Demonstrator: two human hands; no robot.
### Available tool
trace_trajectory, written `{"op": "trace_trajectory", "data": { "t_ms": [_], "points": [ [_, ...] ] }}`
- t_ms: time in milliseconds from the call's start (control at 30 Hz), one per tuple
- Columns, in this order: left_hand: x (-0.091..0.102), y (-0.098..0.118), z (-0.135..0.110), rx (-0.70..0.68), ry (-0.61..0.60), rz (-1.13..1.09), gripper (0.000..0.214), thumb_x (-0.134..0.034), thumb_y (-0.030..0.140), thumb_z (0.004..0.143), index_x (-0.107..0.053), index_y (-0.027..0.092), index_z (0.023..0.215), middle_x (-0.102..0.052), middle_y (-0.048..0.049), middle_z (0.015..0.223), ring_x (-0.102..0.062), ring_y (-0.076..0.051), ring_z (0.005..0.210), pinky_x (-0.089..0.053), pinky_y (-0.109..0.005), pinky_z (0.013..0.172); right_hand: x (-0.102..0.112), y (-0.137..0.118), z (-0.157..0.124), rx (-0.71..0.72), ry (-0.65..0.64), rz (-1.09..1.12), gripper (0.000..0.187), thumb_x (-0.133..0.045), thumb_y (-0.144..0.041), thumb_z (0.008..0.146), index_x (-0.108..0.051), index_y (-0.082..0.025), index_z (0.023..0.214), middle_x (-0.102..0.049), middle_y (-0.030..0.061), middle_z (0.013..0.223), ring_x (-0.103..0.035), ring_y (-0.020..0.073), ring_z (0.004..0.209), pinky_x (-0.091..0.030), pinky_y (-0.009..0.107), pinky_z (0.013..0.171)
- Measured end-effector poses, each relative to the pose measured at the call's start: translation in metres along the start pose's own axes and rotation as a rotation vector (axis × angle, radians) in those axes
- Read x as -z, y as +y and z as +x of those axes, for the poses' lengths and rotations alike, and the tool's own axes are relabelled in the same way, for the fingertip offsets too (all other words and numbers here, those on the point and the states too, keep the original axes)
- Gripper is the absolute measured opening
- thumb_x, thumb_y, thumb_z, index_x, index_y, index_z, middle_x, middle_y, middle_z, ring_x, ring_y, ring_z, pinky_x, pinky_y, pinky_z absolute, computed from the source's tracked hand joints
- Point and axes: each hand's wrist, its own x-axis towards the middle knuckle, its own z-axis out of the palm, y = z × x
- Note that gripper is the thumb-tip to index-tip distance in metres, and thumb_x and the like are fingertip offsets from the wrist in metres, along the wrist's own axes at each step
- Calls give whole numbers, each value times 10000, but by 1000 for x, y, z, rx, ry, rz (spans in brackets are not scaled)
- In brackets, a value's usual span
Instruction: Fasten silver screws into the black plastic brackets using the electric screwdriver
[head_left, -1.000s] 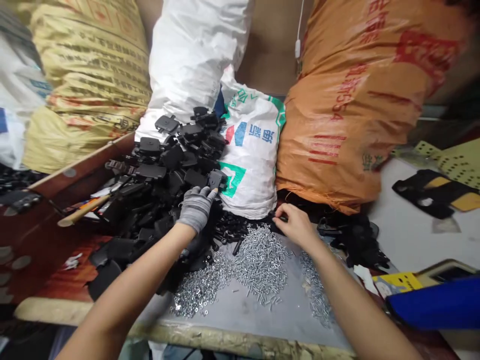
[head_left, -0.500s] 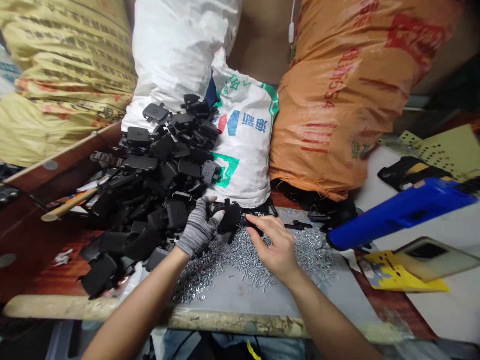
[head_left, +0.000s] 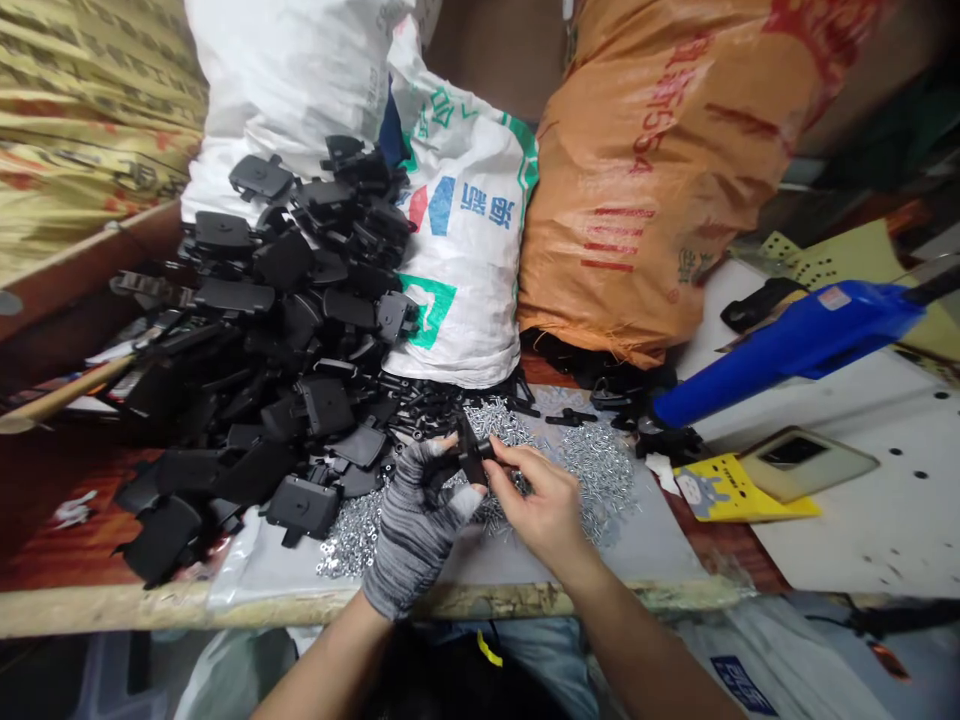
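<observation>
Fingers (head_left: pixel 439 447) of our gloved left hand (head_left: pixel 415 530) and bare right hand (head_left: pixel 545 503) close on a small black plastic part (head_left: pixel 471 450), pinching it between them; we can't quite make out its shape. It sits just over silver screws (head_left: pixel 600 470) and washers (head_left: pixel 351 540) spread on the table (head_left: pixel 480 600). A heap of black plastic housings (head_left: pixel 285 300) lies just left, against white woven sacks (head_left: pixel 457 240).

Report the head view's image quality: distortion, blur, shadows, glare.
Head view: wide-angle distortion bows the orange sack and the table edge; the black part between the left hand and right hand is sharp; shadow swallows detail in the black plastic pile; the screws glint faintly.
</observation>
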Motion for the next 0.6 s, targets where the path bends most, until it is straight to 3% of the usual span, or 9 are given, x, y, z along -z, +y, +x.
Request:
{"op": "trace_trajectory", "data": {
  "t_ms": [133,267,367,467,533,600],
  "points": [
    [9,1,-2,72,-94,95,493,-839,258,713,-626,218,1157,-728,-74,1200,-730,-235,1069,-607,-404,967,5,-1,-11,94,-78,-38,336,-600,-76,929,-676,-198,1232,-751,80,964,-693,203,884,-605,367,812],
    [13,-1,-7,55,-145,288,430,-814,282,739,-681,202,1141,-756,-81,1164,-738,-246,1048,-618,-414,952,9,-4,-29,-3,-141,-99,350,-562,-100,957,-650,-192,1282,-740,77,895,-682,197,797,-611,345,732],
    [9,-10,-12,70,-200,346,444,-795,276,743,-698,189,1168,-756,-96,1207,-727,-261,1094,-585,-444,1016,14,-8,-42,39,-157,-22,459,-533,-56,949,-598,-211,1375,-736,98,1033,-664,215,955,-611,383,834],
    [5,-17,-17,170,-313,321,426,-776,312,755,-735,176,1157,-761,-102,1208,-725,-266,1103,-561,-442,1048,28,-8,-46,66,-310,88,496,-494,-41,942,-590,-224,1393,-725,97,1148,-625,218,1096,-584,410,933],
    [3,-20,-19,239,-327,311,387,-773,348,754,-765,171,1098,-780,-101,1156,-738,-266,1058,-577,-424,1017,43,2,-43,-41,-479,83,380,-536,-107,946,-673,-233,1277,-744,68,1113,-645,196,1077,-571,367,946],
    [2,-20,-21,276,-302,319,372,-771,375,751,-775,170,1061,-787,-100,1124,-745,-265,1019,-594,-406,970,58,21,-39,-276,-604,-129,250,-571,-173,939,-730,-235,1121,-756,42,1024,-682,171,959,-568,307,881]
  ]
}}
